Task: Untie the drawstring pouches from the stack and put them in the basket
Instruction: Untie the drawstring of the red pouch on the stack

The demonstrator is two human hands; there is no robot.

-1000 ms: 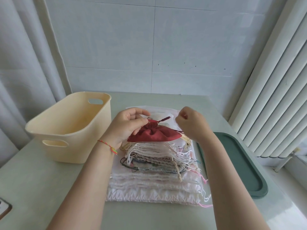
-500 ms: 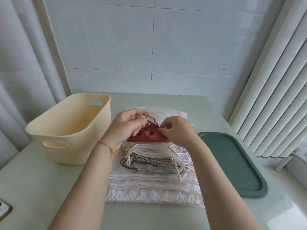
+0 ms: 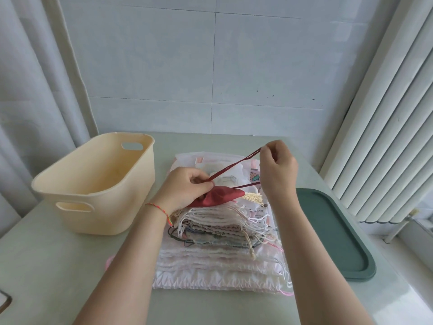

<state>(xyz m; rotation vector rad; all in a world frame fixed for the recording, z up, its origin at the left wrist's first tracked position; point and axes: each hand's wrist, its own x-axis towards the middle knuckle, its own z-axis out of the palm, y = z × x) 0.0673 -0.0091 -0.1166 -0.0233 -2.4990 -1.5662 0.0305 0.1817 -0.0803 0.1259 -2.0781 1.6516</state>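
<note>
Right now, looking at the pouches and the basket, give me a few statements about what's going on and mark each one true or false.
1. The right hand pinches the red drawstring and holds it up and away from the pouch. True.
2. The red pouch already lies inside the basket. False: it sits on top of the stack, held by the left hand.
3. The basket stands to the left of the stack. True.
4. The green tray holds several pouches. False: no pouch shows on it.
5. Both hands rest flat on the table. False: both grip the red pouch or its string.
</note>
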